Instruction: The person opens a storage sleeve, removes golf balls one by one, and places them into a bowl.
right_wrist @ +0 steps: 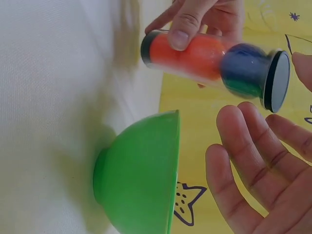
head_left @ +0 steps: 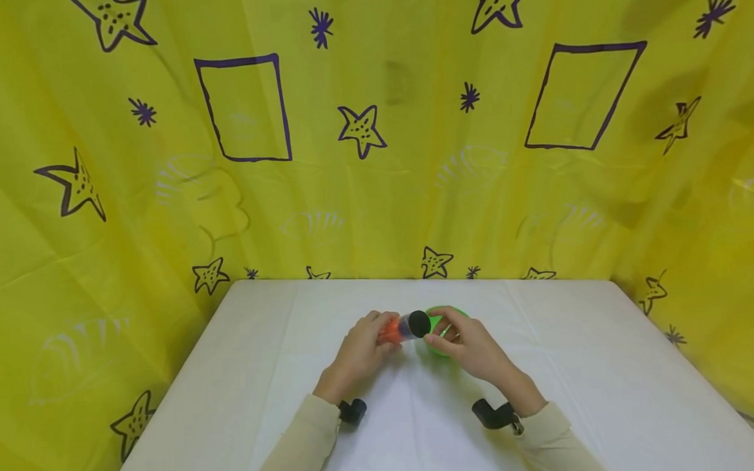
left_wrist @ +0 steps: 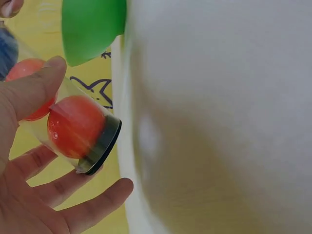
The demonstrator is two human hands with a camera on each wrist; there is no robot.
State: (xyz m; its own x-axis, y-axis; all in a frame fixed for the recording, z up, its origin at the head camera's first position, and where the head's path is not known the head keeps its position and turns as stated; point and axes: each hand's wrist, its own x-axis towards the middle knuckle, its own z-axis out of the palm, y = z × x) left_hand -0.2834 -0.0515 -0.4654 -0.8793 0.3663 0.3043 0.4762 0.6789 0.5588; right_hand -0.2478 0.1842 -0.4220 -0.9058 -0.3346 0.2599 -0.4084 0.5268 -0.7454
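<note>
My left hand (head_left: 361, 345) grips a clear plastic tube (head_left: 397, 328) with a black cap at each end, holding it tilted above the table. Two orange-red balls (left_wrist: 75, 127) show inside it at the end nearer the left palm. A dark blue ball with a green lower part (right_wrist: 245, 68) sits by the other cap (right_wrist: 277, 80). Around that capped end my right hand (head_left: 477, 346) hovers, fingers spread and loosely bent, holding nothing. Just behind the right fingers, a green bowl (right_wrist: 141, 170) stands upright on the table; its inside is mostly hidden.
A white cloth covers the table (head_left: 264, 406). Beyond its far edge hangs a yellow curtain (head_left: 325, 189) with dark stars and squares, which also runs down both sides. Black wrist cameras sit at both sleeves.
</note>
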